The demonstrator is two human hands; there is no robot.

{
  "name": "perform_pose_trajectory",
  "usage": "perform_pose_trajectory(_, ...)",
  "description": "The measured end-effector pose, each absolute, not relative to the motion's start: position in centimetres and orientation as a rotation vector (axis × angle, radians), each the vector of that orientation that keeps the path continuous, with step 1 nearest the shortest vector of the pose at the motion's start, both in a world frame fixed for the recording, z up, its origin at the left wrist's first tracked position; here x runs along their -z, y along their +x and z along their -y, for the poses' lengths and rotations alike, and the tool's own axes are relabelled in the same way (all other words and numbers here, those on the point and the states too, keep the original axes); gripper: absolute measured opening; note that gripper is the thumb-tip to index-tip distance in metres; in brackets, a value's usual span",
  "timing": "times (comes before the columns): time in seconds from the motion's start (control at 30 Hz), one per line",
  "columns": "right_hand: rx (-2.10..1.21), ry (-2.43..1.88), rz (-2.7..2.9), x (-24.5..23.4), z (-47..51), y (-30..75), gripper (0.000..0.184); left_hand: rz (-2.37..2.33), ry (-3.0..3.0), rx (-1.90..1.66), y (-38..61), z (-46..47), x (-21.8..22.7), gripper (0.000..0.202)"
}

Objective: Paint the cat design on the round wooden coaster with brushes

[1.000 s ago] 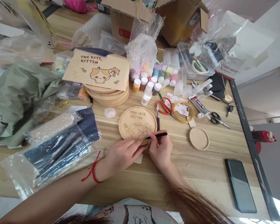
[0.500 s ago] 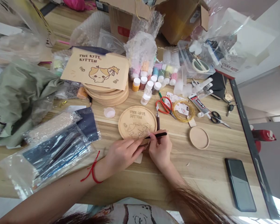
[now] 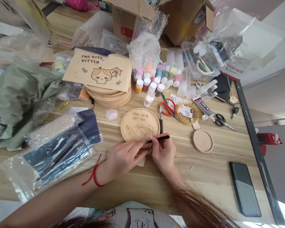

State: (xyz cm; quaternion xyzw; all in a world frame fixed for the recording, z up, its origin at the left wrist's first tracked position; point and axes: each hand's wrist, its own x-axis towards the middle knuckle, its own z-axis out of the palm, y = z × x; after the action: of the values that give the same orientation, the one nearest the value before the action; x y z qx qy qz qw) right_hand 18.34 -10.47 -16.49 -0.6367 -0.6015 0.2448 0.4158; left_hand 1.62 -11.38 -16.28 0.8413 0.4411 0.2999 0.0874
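Observation:
A round wooden disc with a kitten outline and lettering lies flat on the table. My right hand pinches a thin black pen, whose tip rests on the disc's near edge. My left hand lies beside it, fingers closed and pressing the disc's lower rim. A red string circles my left wrist. A small pale card peeks out under my hands.
Behind the disc stand a stack of wooden discs under a kitten picture card, several paint jars, red scissors, a wire coil, a glue tube. A small round coaster and a phone lie right. Plastic bags lie left.
The pen has tilted slightly and its tip has edged a little left along the disc's lower rim. Both hands stay where they were.

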Motion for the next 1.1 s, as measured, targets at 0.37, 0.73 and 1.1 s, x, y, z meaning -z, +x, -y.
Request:
perform_pose_trajectory(0.37,-0.733,-1.576,1.299,17.3,10.1,19.2,0.015,-1.400,2.470,-0.767,1.9,11.2,15.8,0.023)
perform_pose_trajectory(0.73,-1.173,-1.389,0.917,16.3,10.1,17.3,0.032,-1.538,2.526,-0.590,0.0,9.8,14.5,0.040)
perform_pose_trajectory(1.1,-1.034,-1.389,0.815,16.5,8.3,19.2,0.037,-1.629,2.375,-0.190,-0.5,9.4,13.3,0.041)
